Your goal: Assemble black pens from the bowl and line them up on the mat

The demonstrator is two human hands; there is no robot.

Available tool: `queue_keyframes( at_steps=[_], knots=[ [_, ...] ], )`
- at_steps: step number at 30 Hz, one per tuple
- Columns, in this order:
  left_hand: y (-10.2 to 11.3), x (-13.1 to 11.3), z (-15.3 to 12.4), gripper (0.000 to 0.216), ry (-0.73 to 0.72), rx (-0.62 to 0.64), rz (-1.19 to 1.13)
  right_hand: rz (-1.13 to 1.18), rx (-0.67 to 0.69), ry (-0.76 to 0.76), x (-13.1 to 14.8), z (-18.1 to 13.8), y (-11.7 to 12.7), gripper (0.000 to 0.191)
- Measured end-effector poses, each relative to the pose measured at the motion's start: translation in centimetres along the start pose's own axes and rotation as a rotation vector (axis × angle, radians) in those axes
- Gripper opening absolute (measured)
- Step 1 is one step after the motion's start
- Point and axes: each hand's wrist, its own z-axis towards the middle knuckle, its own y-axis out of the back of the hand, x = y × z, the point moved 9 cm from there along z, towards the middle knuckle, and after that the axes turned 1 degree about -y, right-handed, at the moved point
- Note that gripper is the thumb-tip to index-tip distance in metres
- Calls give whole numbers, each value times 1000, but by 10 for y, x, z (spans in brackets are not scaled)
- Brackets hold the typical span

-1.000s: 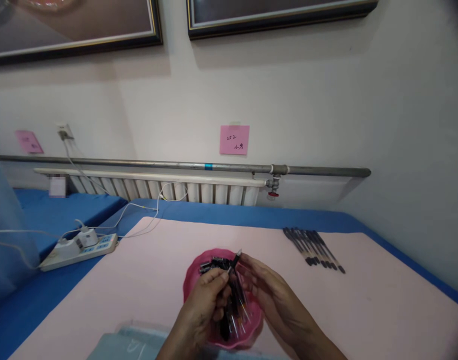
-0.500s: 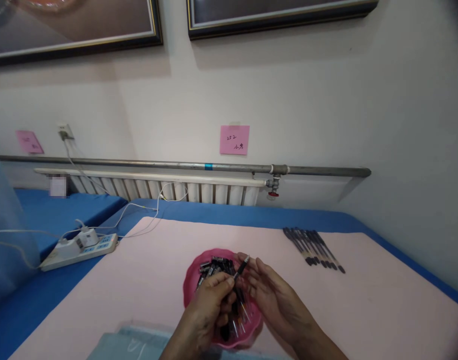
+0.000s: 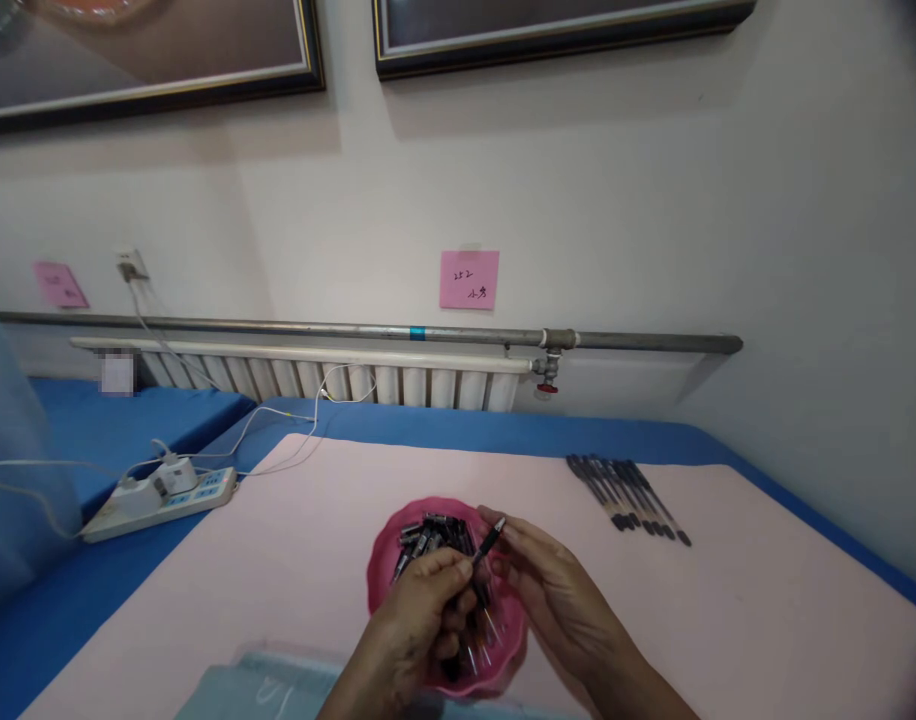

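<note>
Over a pink scalloped bowl (image 3: 378, 572), my left hand (image 3: 419, 612) pinches a pen (image 3: 489, 541) with a black grip and a pale tip pointing up and to the right. My right hand (image 3: 561, 592) is at the bowl's right side, half curled with fingers apart, its fingertips close around the pen's tip; whether they touch it I cannot tell. Black pen parts (image 3: 426, 540) and clear tubes (image 3: 482, 640) fill the bowl, partly hidden by my left hand. To the right, several assembled-looking dark pens (image 3: 629, 495) lie side by side in a slanted row.
A pink sheet (image 3: 315, 540) covers much of the blue surface (image 3: 428, 424). A white power strip (image 3: 203, 492) with plugs and cables is at the left. Light-blue folded material (image 3: 255, 690) lies at the front edge. A radiator (image 3: 443, 385) and pipe (image 3: 338, 330) run along the wall.
My right hand has closed in, its fingers curling more around the pen's tip. The pen and my left hand have shifted slightly right. The row of pens is unchanged.
</note>
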Motion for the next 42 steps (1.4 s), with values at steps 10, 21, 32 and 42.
queue_keyframes(
  at_steps=[10,21,32,42],
  knots=[
    [-2,-1,4,33,-72,-74,124,-90,-144,88,2,5,21,23],
    [-5,-29,-7,20,-435,-198,629,-183,-181,176,3,8,32,21],
    [-4,0,8,22,-178,-98,210,-200,-116,101,-1,7,21,28],
    [7,-12,0,45,-112,-57,-6,-74,-112,13,-5,7,19,27]
  ],
)
